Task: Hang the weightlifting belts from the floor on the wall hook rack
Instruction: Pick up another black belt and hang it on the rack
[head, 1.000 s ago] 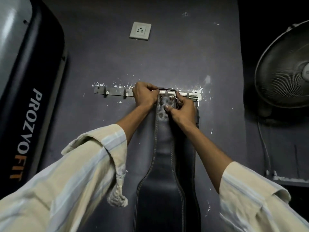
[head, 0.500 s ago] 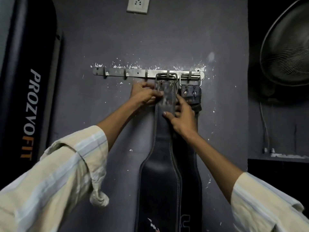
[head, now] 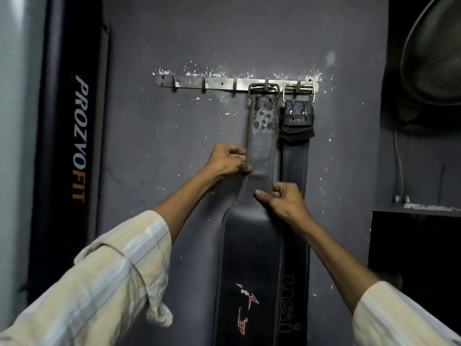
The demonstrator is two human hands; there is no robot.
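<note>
A metal hook rack (head: 219, 84) is screwed to the dark grey wall. Two black leather weightlifting belts hang from its right-hand hooks by their buckles. The left belt (head: 252, 250) has a worn strap and a red and white logo low down. The right belt (head: 295, 161) shows white letters and hangs partly behind the left one. My left hand (head: 225, 159) pinches the left edge of the left belt's strap. My right hand (head: 284, 199) pinches the same strap's right edge a little lower, where it widens.
A tall black and grey machine (head: 72, 136) marked PROZOFIT stands against the wall at the left. A fan (head: 434, 51) hangs at the upper right, above a dark ledge (head: 419, 211). Three hooks on the rack's left part carry nothing.
Both hands have slid down from the buckle at the rack to the belt's strap. The buckle now hangs on its hook. The view has dropped lower.
</note>
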